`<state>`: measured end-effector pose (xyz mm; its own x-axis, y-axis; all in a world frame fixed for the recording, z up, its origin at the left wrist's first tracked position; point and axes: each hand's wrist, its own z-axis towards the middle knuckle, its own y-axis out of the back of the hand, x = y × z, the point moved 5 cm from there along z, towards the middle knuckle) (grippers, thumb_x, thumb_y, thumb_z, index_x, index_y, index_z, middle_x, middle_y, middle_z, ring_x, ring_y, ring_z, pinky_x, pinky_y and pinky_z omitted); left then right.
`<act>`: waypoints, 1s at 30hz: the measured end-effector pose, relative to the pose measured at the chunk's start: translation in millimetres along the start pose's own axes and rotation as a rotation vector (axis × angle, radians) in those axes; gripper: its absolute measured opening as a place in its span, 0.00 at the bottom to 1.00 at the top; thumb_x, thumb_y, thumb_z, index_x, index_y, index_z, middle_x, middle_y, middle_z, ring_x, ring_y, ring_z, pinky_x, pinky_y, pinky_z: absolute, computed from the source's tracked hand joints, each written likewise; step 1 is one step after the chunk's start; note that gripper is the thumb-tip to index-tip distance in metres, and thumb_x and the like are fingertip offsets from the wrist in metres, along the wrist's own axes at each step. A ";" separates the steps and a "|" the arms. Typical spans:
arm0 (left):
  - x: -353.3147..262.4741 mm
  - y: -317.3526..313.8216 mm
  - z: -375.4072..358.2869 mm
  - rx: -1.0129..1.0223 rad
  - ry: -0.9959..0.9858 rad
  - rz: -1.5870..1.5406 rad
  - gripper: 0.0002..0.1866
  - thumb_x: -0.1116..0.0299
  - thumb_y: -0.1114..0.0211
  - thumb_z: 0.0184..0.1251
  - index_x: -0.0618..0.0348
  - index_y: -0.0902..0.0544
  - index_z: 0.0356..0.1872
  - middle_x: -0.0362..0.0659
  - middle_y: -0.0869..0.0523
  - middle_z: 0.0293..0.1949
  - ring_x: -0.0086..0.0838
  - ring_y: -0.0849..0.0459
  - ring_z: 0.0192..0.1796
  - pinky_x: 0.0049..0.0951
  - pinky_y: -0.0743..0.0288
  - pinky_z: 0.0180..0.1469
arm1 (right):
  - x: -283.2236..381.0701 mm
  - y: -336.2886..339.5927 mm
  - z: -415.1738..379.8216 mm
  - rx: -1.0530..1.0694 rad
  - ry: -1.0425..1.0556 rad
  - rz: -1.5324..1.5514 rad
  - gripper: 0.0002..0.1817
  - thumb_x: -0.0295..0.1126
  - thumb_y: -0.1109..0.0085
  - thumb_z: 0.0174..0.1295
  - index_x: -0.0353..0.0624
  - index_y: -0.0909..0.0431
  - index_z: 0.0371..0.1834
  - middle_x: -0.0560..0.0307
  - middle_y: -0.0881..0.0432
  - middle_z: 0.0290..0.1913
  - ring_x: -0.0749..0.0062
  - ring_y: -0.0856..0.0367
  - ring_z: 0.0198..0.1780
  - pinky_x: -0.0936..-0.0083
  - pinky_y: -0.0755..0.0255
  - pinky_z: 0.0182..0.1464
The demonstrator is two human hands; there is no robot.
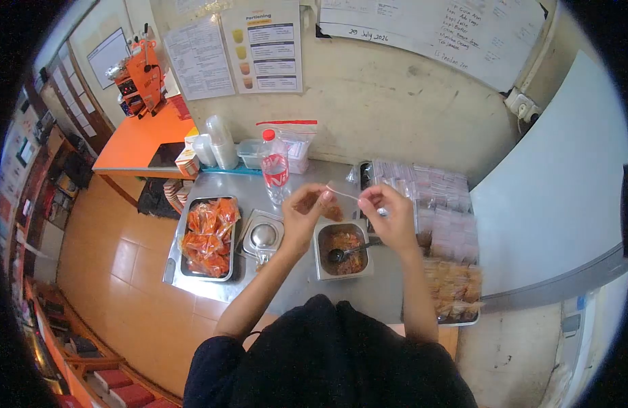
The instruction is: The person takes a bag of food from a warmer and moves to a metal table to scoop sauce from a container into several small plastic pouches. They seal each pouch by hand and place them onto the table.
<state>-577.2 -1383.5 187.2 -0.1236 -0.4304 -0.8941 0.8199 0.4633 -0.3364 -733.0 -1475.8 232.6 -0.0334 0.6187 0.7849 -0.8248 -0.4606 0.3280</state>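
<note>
Above a square metal container (365, 266) of reddish chopped food, my left hand (308, 212) pinches the top of a small clear bag (334, 210) with reddish-brown contents. My right hand (387, 212) is closed on one end of a thin pale strand (344, 194), which stretches between both hands near the bag's neck. A black ladle (337, 256) rests in the container, its handle leaning towards the right rim. Left of the container is a metal lid (264, 234) with a round silver piece on it.
A tray (227, 275) of bagged orange-red food stands at the left of the metal table (285, 292). Behind are a red-capped plastic bottle (275, 173) and stacked clear cups (222, 146). Trays of small packets (452, 228) line the right side. A white panel (552, 197) stands farther right.
</note>
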 end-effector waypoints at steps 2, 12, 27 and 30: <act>-0.5 -2.3 -3.9 0.016 0.028 -0.047 0.09 0.69 0.35 0.67 0.65 0.19 0.42 0.44 0.16 0.35 0.27 0.16 0.34 0.27 0.19 0.36 | -13.2 -1.6 -5.8 0.013 -0.065 0.044 0.06 0.28 0.38 0.61 0.37 0.23 0.34 0.56 0.17 0.29 0.79 0.22 0.28 0.79 0.28 0.32; 11.7 8.2 -20.7 -0.162 0.096 -0.144 0.08 0.68 0.35 0.67 0.63 0.19 0.41 0.41 0.16 0.34 0.24 0.17 0.33 0.24 0.21 0.36 | -0.2 -21.9 -9.8 0.011 -0.022 -0.038 0.05 0.27 0.40 0.60 0.37 0.23 0.33 0.55 0.21 0.27 0.72 0.23 0.27 0.76 0.29 0.31; 35.3 40.0 -51.3 -0.353 0.123 -0.041 0.08 0.70 0.32 0.64 0.63 0.18 0.41 0.39 0.16 0.36 0.21 0.18 0.39 0.22 0.25 0.44 | -23.5 -72.9 -23.4 0.149 -0.151 0.057 0.07 0.28 0.36 0.54 0.37 0.23 0.30 0.53 0.21 0.27 0.71 0.19 0.29 0.76 0.27 0.32; 40.1 49.1 -57.2 -0.381 0.136 -0.009 0.08 0.70 0.32 0.64 0.62 0.18 0.40 0.38 0.16 0.37 0.21 0.19 0.40 0.22 0.26 0.45 | -23.5 -82.0 -21.4 0.102 -0.044 0.102 0.06 0.27 0.36 0.54 0.37 0.23 0.29 0.52 0.20 0.28 0.67 0.18 0.30 0.75 0.27 0.32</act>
<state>-573.9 -1333.8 117.9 -0.2234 -0.3412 -0.9131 0.5557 0.7250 -0.4069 -676.6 -1438.9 175.9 -0.0872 0.5376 0.8387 -0.7569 -0.5831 0.2952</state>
